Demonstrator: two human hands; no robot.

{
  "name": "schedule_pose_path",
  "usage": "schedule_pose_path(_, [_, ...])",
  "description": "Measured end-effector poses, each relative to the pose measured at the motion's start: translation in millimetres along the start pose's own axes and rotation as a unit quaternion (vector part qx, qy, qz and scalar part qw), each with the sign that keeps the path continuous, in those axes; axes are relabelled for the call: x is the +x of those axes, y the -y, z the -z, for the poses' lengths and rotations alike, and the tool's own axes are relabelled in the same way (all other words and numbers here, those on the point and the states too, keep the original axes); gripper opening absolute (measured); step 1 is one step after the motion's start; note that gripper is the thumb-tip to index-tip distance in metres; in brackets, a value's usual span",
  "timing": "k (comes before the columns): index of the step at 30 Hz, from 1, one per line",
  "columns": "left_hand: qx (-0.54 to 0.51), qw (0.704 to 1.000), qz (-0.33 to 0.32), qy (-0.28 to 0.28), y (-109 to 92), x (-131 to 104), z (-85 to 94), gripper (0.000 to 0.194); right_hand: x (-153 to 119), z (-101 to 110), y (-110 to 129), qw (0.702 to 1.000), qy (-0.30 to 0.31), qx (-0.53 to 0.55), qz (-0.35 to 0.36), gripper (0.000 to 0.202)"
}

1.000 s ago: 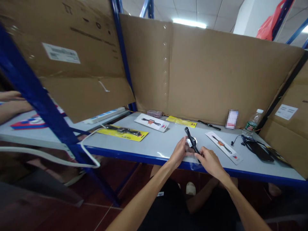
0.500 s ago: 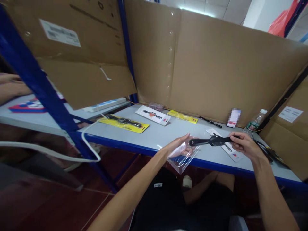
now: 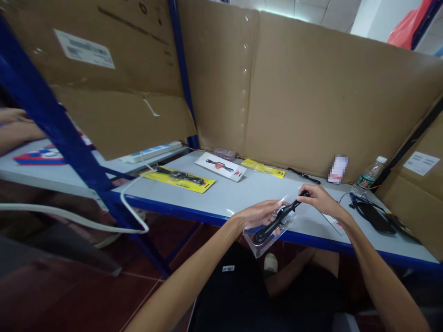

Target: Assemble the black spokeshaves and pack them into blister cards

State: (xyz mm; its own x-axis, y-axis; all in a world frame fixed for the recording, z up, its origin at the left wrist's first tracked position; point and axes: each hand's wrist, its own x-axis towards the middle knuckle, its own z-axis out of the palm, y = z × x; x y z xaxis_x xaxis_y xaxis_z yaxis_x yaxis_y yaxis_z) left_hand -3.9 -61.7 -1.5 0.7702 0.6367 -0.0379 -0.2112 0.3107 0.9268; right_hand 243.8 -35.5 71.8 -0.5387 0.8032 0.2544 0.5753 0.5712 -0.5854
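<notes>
My left hand (image 3: 265,213) holds a clear plastic tray (image 3: 258,244) in front of the table's front edge. A black two-handled tool (image 3: 277,222) lies slanted over that tray, its lower end inside the tray's outline. The tool's upper end is pinched by my right hand (image 3: 320,199). Partly hidden beneath my right hand and forearm, a white card (image 3: 334,222) rests on the table. Further left are a yellow card with a black tool on it (image 3: 180,179) and a white card with a tool picture (image 3: 220,166).
On the table (image 3: 221,198) are a yellow packet (image 3: 263,168), a thin black tool (image 3: 303,175), a bottle (image 3: 368,176), an upright phone (image 3: 338,169) and a dark phone (image 3: 375,216). A white cable (image 3: 122,196) hangs at left. Another person's arm (image 3: 20,131) shows far left.
My right hand has moved left and raised its end of the black tool. The tool's other end has swung down over the clear tray. The dark phone at right now shows more.
</notes>
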Motion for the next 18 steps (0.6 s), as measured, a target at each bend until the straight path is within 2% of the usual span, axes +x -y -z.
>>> schedule_pose_path(3, [0.010, 1.000, -0.019, -0.003, -1.3, -1.8, 0.7, 0.075, -3.4, -7.3, -4.7, 0.996, -0.045, -0.077, 0.005, 0.019])
schedule_pose_path(5, [0.014, 0.999, -0.033, -0.034, -0.9, -1.9, 2.6, 0.075, -8.7, -11.7, -4.5, 0.985, -0.128, -0.112, 0.013, 0.018])
schedule_pose_path(8, [0.006, 0.997, -0.047, -0.063, 1.6, -2.6, 4.0, 0.071, -17.9, -14.9, -6.2, 0.951, -0.289, -0.108, -0.008, 0.018])
schedule_pose_path(10, [-0.003, 0.998, -0.047, -0.050, 3.0, -4.2, 2.6, 0.073, -24.4, -13.0, -11.6, 0.937, -0.336, -0.089, -0.039, 0.018])
schedule_pose_path(12, [-0.005, 0.998, -0.043, -0.037, 3.4, -6.3, -0.4, 0.075, -32.9, -7.9, -20.0, 0.932, -0.337, -0.106, -0.079, 0.018])
schedule_pose_path(14, [-0.002, 0.998, -0.040, -0.046, 3.0, -7.5, -4.2, 0.076, -44.6, -1.2, -28.5, 0.926, -0.301, -0.179, -0.143, 0.020])
schedule_pose_path(16, [-0.001, 0.996, -0.037, -0.078, 2.5, -6.8, -7.9, 0.076, -59.5, 4.5, -34.1, 0.908, -0.217, -0.284, -0.220, 0.028])
schedule_pose_path(18, [-0.007, 0.991, -0.032, -0.128, 2.3, -4.0, -11.2, 0.075, -75.1, 7.3, -35.2, 0.878, -0.113, -0.363, -0.291, 0.039])
